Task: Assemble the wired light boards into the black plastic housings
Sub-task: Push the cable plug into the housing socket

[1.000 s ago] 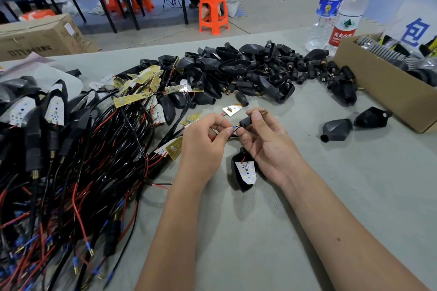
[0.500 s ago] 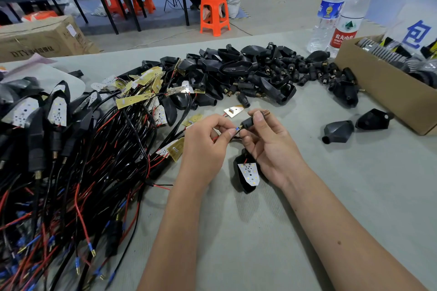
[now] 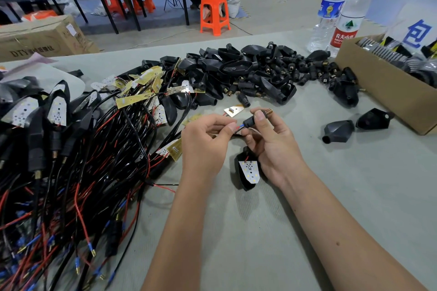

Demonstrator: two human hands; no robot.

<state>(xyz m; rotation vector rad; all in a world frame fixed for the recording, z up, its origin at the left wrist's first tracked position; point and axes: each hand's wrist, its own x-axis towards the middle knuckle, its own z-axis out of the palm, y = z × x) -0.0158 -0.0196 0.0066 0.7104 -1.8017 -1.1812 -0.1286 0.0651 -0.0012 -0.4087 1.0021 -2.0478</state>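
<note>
Head view, and both hands were busy at the middle of the grey table [image 3: 307,220]. The left hand [image 3: 203,146] pinched the red and blue wire ends [image 3: 238,127] between thumb and fingertips. The right hand [image 3: 272,144] gripped a small black threaded stem [image 3: 254,120], brass thread poking out past the thumb, wires entering its near end. Just below the right hand lay a black plastic housing [image 3: 241,179] with a white light board [image 3: 250,171] seated in it, touching the heel of the palm. Left of the hands sprawled a tangle of black and red wired boards [image 3: 94,149]. Behind, a heap of empty black housings [image 3: 248,73]. Two loose housings [image 3: 354,125] sat to the right, beside a cardboard box [image 3: 383,92].
</note>
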